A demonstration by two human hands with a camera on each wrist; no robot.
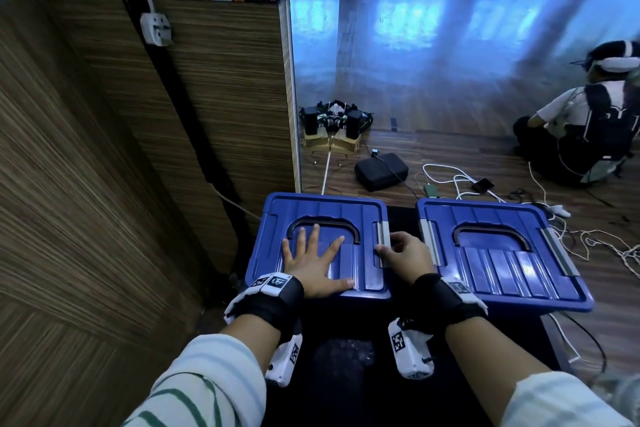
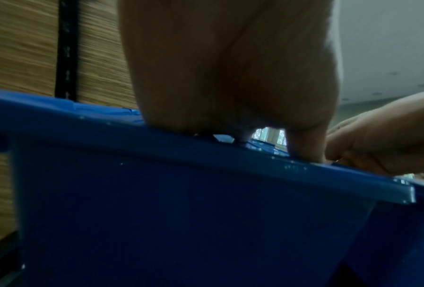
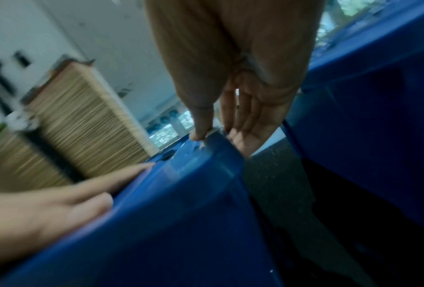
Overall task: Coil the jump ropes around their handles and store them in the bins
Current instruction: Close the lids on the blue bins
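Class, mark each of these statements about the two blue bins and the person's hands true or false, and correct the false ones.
1. Both blue bins have their lids on. True: left bin, right bin.
2. The left hand lies flat on the left bin's lid. True.
3. The right hand rests on the right bin. False: its thumb and fingers are at the grey latch on the left bin's right edge.
4. A jump rope lies coiled on the left lid. False: none lies there.
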